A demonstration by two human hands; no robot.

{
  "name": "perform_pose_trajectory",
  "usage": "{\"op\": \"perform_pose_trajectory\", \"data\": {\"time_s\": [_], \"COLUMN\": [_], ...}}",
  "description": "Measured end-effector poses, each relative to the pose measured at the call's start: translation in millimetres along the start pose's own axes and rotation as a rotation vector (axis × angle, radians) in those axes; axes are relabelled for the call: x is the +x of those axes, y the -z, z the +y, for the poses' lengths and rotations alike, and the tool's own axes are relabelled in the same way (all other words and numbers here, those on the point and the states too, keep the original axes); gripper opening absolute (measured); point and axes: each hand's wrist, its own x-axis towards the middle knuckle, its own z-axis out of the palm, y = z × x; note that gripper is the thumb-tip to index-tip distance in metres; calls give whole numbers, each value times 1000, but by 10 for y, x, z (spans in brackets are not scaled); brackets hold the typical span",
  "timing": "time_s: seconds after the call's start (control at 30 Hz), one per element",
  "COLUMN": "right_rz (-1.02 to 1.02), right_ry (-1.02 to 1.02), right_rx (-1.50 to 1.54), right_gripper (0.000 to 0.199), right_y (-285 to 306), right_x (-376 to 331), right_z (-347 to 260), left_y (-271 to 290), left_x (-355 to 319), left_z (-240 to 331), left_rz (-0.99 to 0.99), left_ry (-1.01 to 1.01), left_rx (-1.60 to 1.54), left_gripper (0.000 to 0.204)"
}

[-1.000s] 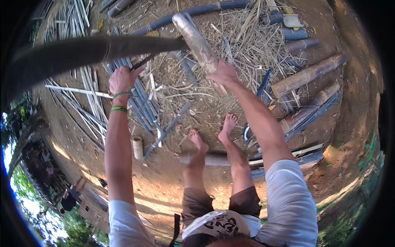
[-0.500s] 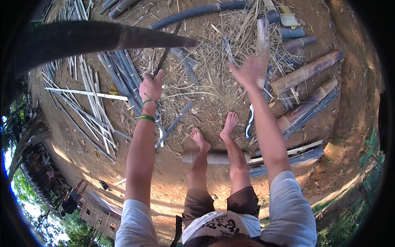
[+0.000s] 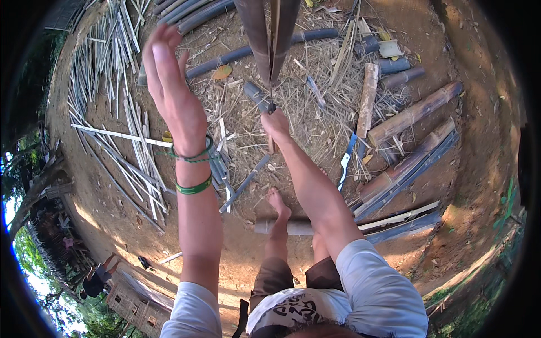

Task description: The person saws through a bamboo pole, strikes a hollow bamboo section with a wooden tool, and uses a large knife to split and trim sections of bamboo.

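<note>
1. Bamboo is seen in the middle of the view: a dark split bamboo pole (image 3: 269,39) is held up from the top edge down toward the right hand (image 3: 275,123).
2. A thin blade or tool handle (image 3: 271,107) is gripped by the closed right hand just below the split end of the pole; what kind of tool it is cannot be told.
3. The left hand (image 3: 169,84) is raised open, fingers spread and palm showing, well apart from the pole, with nothing held.
4. Green bands (image 3: 193,186) are worn on the left wrist.
5. Bare feet (image 3: 279,201) are placed on the dirt ground (image 3: 112,225), beside a short pale bamboo log (image 3: 282,227) lying crosswise.
6. Dry straw and shavings (image 3: 304,112) are scattered over the ground beneath the hands.
7. Thin pale bamboo strips (image 3: 129,152) are heaped on the ground toward the left side.
8. Thick bamboo sections (image 3: 414,112) and split halves (image 3: 406,174) are laid on the ground to the right.
9. A knife with a pale blade (image 3: 345,163) is seen lying on the ground between the right forearm and the thick sections.
10. Long dark poles (image 3: 248,52) are laid across the ground near the top.
</note>
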Motion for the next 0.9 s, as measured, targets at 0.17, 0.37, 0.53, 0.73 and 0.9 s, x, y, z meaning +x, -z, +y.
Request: {"op": "perform_pose_trajectory", "data": {"time_s": [0.17, 0.37, 0.53, 0.73, 0.9], "right_rz": [-55, -117, -118, -270, -827], "right_ry": [-38, -5, 3, -74, -334], "right_rx": [-131, -183, -169, -119, 912], "right_gripper": [54, 54, 38, 32, 16], "right_y": [203, 292, 171, 387, 564], "right_x": [-152, -147, -76, -10, 291], "right_z": [8, -6, 35, -126, 588], "left_y": [-292, -470, -542, -361, 51], "left_x": [333, 261, 414, 753, 1070], "left_z": [255, 322, 13, -194, -358], "left_rz": [-163, -18, 170, 263, 210], "left_ry": [89, 12, -313, -439, -252], "left_rx": [-234, -156, -26, 298, 131], "left_gripper": [55, 57, 66, 58, 57]}}
